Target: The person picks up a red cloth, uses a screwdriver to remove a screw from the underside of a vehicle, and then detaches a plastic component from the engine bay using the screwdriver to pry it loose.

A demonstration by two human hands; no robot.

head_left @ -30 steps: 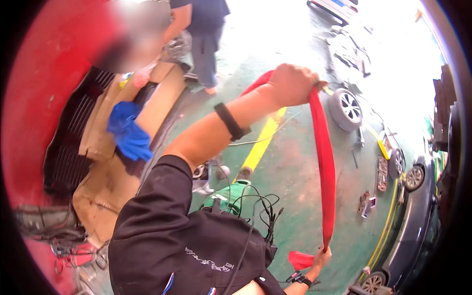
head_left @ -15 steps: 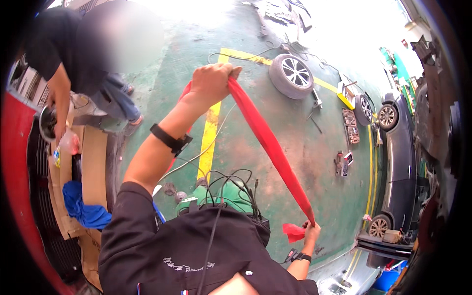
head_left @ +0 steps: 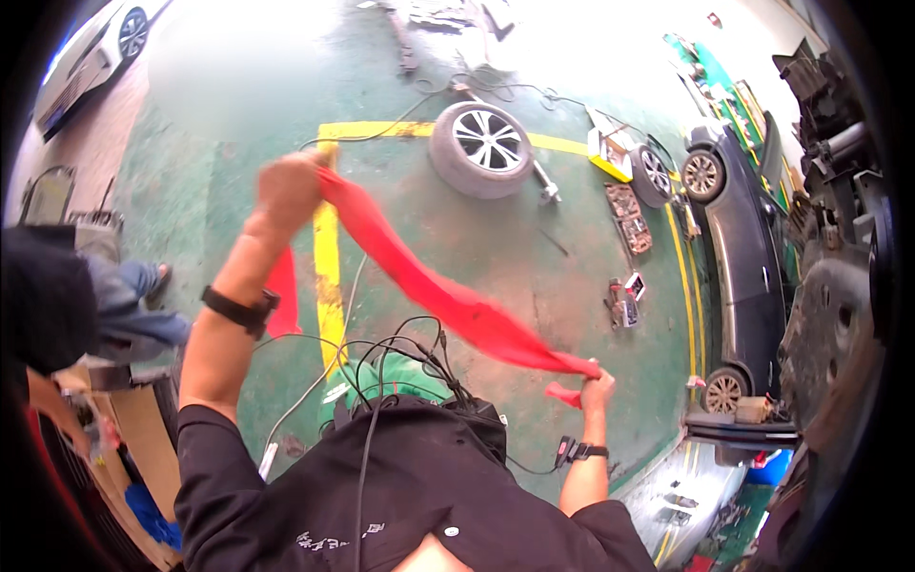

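My left hand point(head_left: 288, 188) is raised left of centre, closed on a long red cloth strip point(head_left: 434, 291) and a little blurred; a loose length hangs down behind that wrist. The strip runs diagonally down to my right hand point(head_left: 596, 387), closed on it lower at the right, with a short end dangling below. Both wrists wear dark bands. Black cables point(head_left: 410, 340) are bunched at my body, above green-clothed legs.
A co-worker point(head_left: 43, 296) bends at the left by cardboard point(head_left: 143, 439). A loose wheel point(head_left: 481, 167) and tool cases point(head_left: 627, 217) lie on the green floor with yellow lines. A dark car point(head_left: 748, 276) stands right, a white car point(head_left: 76, 67) upper left.
My view has turned. My left hand appears farther left, my right hand higher, and the strip now slopes less steeply between them. The co-worker has shifted toward the left edge.
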